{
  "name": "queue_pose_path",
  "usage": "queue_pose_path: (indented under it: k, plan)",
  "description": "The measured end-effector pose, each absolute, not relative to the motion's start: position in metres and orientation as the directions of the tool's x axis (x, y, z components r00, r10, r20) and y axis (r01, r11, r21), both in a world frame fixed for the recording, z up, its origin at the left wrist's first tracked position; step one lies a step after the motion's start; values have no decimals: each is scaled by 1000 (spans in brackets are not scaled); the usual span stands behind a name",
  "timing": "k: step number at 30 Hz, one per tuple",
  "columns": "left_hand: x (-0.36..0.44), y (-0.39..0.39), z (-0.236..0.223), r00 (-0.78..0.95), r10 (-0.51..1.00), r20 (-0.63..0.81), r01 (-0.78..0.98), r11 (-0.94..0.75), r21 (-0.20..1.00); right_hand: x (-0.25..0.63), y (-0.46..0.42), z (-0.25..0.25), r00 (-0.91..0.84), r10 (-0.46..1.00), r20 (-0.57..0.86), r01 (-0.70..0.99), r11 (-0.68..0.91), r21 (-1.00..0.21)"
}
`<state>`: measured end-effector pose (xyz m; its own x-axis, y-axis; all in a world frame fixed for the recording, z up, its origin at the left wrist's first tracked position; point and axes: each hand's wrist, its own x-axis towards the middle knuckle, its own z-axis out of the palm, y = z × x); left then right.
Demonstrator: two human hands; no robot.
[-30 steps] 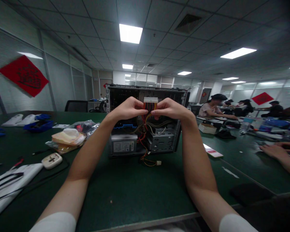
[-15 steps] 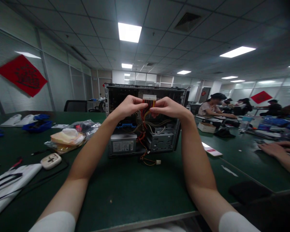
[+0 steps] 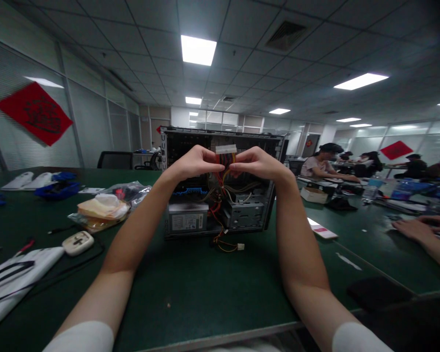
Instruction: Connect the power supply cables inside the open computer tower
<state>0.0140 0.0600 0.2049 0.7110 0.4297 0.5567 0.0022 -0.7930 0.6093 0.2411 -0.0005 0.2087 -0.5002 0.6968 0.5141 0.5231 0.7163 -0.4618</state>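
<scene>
Between my two hands, a wide white plug (image 3: pixel 226 148) points upward on a bundle of red, orange, yellow and black power cables (image 3: pixel 224 160). My left hand (image 3: pixel 197 162) pinches the bundle from the left, just below the plug. From the right, my right hand (image 3: pixel 254 164) pinches the same bundle. Behind them stands an open computer case (image 3: pixel 220 131), with a power supply (image 3: pixel 187 220) at its lower left and a metal drive cage (image 3: pixel 245 215) at its lower right. A smaller white plug (image 3: pixel 241 247) on thin wires hangs out in front of the case.
Left on the green table (image 3: pixel 205 293) are a plastic bag with tissues (image 3: pixel 102 208), a white power strip (image 3: pixel 77 243) and a white board-like object (image 3: pixel 18 278) with black cords. To the right lie a white and pink card (image 3: pixel 321 228) and another person's hands (image 3: pixel 421 227).
My right fingers have drawn closer together on the cable bundle. The plug has tilted slightly, and both hands stay at nearly the same place in front of the case.
</scene>
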Motion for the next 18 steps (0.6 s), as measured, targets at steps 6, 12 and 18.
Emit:
queue_pose_path:
  k: [6,12,18]
  plan:
    - [8,63,206,735,372,567,-29,-818,575,238,5,205,-536,698,474,472,714,-517]
    - [-1,59,211,763,314,565,-8,-869,495,234,3,206,-602,694,396,471,708,-526]
    - [2,58,210,743,370,557,29,-850,526,235,3,207,-574,700,426,524,713,-466]
